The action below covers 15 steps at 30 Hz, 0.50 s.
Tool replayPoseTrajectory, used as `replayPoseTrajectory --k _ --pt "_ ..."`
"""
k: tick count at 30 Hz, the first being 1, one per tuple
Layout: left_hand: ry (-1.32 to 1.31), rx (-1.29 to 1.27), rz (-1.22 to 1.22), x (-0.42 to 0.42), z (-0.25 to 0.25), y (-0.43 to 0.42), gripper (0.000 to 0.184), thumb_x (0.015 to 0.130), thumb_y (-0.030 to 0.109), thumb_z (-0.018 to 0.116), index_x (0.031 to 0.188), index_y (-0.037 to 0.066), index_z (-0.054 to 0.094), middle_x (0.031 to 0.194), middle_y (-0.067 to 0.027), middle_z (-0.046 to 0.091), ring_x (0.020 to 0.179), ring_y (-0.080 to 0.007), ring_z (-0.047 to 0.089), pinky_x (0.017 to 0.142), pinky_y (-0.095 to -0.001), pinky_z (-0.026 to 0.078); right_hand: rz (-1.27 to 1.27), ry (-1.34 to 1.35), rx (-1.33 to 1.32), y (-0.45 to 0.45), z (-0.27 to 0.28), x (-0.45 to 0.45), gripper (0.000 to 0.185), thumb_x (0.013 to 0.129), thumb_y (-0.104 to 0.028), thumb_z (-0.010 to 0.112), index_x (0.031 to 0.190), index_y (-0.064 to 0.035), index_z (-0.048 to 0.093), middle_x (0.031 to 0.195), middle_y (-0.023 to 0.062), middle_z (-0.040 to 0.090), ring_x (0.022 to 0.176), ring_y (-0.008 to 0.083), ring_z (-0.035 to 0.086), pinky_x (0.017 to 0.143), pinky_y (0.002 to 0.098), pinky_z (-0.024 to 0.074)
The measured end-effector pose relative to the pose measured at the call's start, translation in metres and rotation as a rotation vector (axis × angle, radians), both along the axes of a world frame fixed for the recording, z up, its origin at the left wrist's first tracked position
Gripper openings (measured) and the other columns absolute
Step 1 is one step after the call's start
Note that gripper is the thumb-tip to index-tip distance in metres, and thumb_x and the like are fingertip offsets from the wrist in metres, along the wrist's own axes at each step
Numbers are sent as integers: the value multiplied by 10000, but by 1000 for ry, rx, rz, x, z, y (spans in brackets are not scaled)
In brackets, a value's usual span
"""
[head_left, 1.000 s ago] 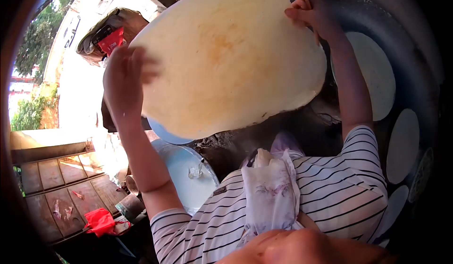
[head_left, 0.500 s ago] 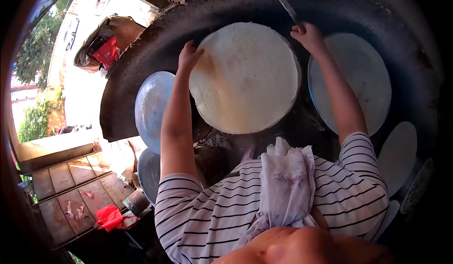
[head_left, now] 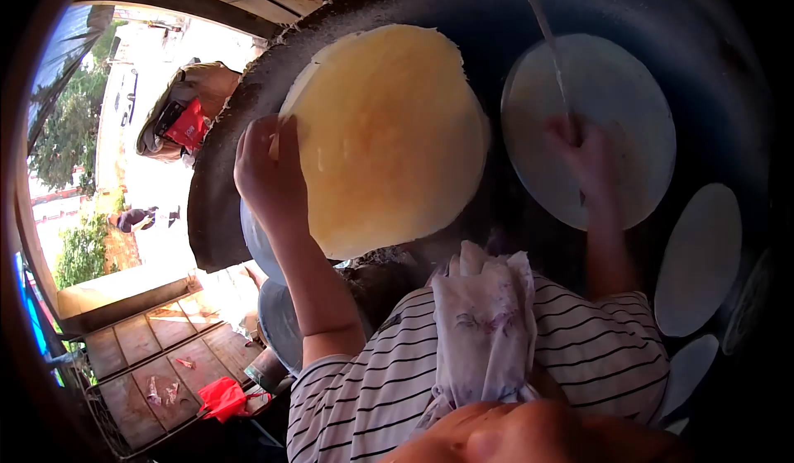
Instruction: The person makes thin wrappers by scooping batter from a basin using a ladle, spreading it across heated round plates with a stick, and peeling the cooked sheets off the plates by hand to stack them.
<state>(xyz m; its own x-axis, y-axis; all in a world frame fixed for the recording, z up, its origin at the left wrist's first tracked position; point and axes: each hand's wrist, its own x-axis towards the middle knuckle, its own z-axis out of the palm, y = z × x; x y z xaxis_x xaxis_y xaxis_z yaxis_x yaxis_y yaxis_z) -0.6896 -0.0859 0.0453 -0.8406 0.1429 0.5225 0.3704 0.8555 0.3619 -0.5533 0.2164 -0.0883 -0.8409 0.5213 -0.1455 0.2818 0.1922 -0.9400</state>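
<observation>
A big round yellowish sheet (head_left: 385,140), browned near its middle, lies over a round plate at the centre. My left hand (head_left: 275,169) is at the sheet's left edge, thumb and fingers pinched on it. My right hand (head_left: 583,145), a little blurred, grips a long thin flat blade (head_left: 550,41) that points up and away. That hand is over the right round plate (head_left: 637,124), which carries a pale, thin layer. Whether the blade touches this layer cannot be made out.
Further round plates stand at the lower right (head_left: 699,260) and lower left (head_left: 285,322). A dark curved rim (head_left: 207,215) surrounds the work area. Beyond it are a bag with a red packet (head_left: 188,124), a tiled surface (head_left: 136,339) and a red cloth (head_left: 223,398).
The large raised sheet came down at the centre; its yellow, browned side shows now. My left hand moved left and down with its edge. My right hand, with the blade, moved down over the right plate.
</observation>
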Motion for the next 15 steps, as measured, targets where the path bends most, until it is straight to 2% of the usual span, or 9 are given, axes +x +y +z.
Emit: replayPoseTrajectory --k 2,3,6,7,10,11,12,15 --pt "-19 85 24 47 27 20 107 832 122 636 848 17 622 812 -109 656 718 -207 645 646 -300 498 -68 -83 80 -12 -4 8 83 788 -95 647 790 -16 622 673 7 573 627 94 525 595 255 419" --pt "56 57 -44 69 36 23 108 840 121 628 858 15 618 826 -115 663 728 -218 652 654 -304 505 -114 -13 91 -28 2 11 140 771 -112 690 866 -25 632 683 8 588 634 96 543 597 275 427" --pt "222 26 -284 135 55 12 105 861 115 606 891 13 605 866 -139 678 761 -250 670 678 -318 522 -200 296 -231 -68 -1 28 261 747 -131 739 964 -45 623 756 8 595 635 105 543 628 299 448" --pt "246 63 -414 152 60 7 101 867 108 598 904 15 600 878 -149 679 773 -260 672 686 -325 525 -255 322 -79 -68 -9 40 427 731 -139 767 1114 -70 593 862 21 587 682 107 553 678 307 473" --pt "274 128 -829 181 60 3 89 883 91 571 941 25 580 875 -183 674 780 -291 671 685 -345 530 -480 401 186 -48 -12 116 523 732 -131 763 1210 -69 559 956 50 591 780 132 584 755 302 488" --pt "263 93 -900 196 63 9 78 882 86 566 932 28 580 883 -176 674 790 -289 669 693 -346 531 -531 411 182 -37 -24 153 620 724 -114 762 1290 -84 511 960 71 592 875 163 595 815 287 478" --pt "241 60 -972 213 66 15 69 881 81 561 924 31 580 891 -170 674 800 -287 668 701 -346 531 -507 514 157 -34 -20 192 613 724 -79 745 1292 -98 513 992 68 596 924 176 590 852 285 465" --pt "95 69 -1166 270 70 34 73 847 27 549 914 39 574 905 -161 666 828 -285 660 725 -356 525 -555 700 -105 -48 -10 310 233 715 25 705 853 -29 526 987 82 635 756 63 522 651 248 468"
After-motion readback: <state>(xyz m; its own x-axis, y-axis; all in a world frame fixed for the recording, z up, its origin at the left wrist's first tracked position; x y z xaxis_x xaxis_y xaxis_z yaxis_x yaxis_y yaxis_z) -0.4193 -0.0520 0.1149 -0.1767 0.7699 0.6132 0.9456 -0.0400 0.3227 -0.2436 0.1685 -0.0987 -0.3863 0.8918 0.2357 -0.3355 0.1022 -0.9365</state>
